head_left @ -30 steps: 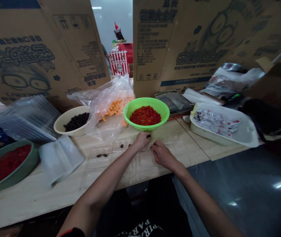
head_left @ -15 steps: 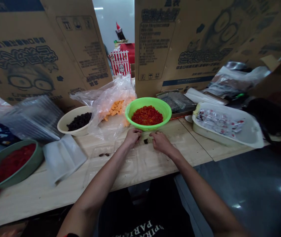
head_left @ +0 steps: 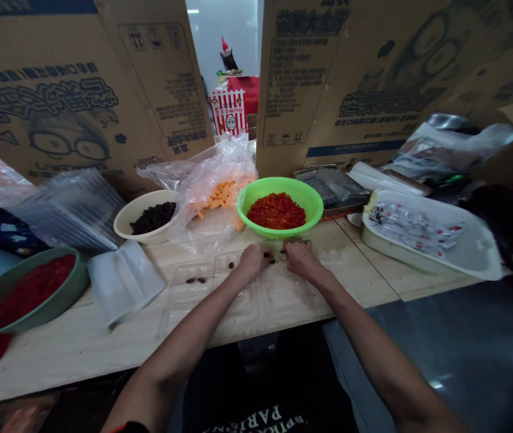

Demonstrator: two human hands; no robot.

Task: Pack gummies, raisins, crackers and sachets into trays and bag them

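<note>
Basically both hands meet over a clear plastic tray [head_left: 220,294] lying flat on the counter [head_left: 103,337], just in front of the green bowl [head_left: 278,207] of red bits. Left hand [head_left: 252,261] and right hand [head_left: 299,258] have fingers curled down near small dark pieces [head_left: 270,258]; actual grip can't tell. Tray is see-through, compartmented, a few dark pieces [head_left: 195,280] in left cells

Single head cam, looks fwd & down, close over wooden table [head_left: 80,343], cardboard boxes [head_left: 350,78] behind
</note>
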